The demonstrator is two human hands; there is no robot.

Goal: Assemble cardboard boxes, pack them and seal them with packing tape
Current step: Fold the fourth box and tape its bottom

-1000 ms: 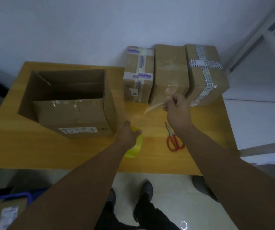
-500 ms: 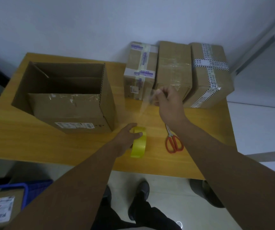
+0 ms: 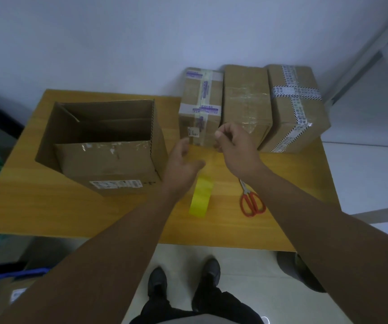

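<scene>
Left half of desk (image 3: 48, 206): open cardboard box (image 3: 104, 146), mouth up; just right of it, left hand (image 3: 181, 164) above the desk, fingers spread and loose — gripping nothing. Near the front edge, yellow tape roll (image 3: 201, 197) standing on edge; right hand (image 3: 232, 146) pinching a faint clear tape strip (image 3: 205, 157), thumb against forefinger. Red-handled scissors (image 3: 251, 202) further right — three taped boxes (image 3: 246, 106) along the back edge.

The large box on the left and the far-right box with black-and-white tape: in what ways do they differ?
The large box is open on top; the far-right box is closed. The large box shows scraps of clear tape; the far-right box has a cross of printed tape. The large box looks bigger than the far-right box. Both are brown cardboard on the wooden table.
</scene>
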